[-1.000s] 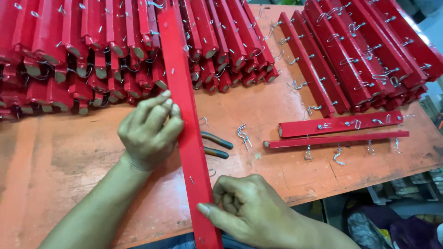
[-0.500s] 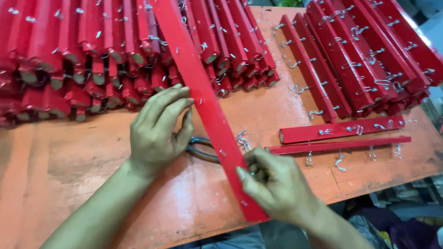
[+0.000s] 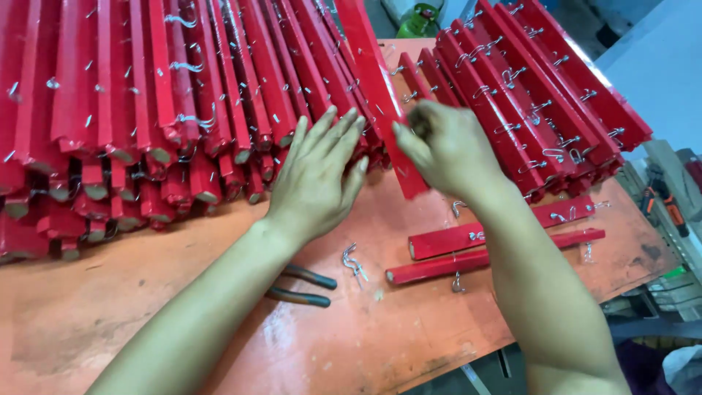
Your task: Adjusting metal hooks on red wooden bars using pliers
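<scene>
Right hand (image 3: 446, 146) is clamped on the low end of 1 long red bar (image 3: 376, 88), which has swung from lying on the table (image 3: 146, 322) up toward the top middle. Left hand (image 3: 318, 175) rests flat beside it, fingers spread apart. Red piles crowd both sides; pliers (image 3: 303, 287) lie below.

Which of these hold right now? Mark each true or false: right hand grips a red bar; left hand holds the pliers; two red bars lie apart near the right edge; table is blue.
1. The right hand grips a red bar. True.
2. The left hand holds the pliers. False: it is open by the bar; the pliers lie on the table.
3. Two red bars lie apart from the piles. True.
4. The table is blue. False: orange-red.
</scene>
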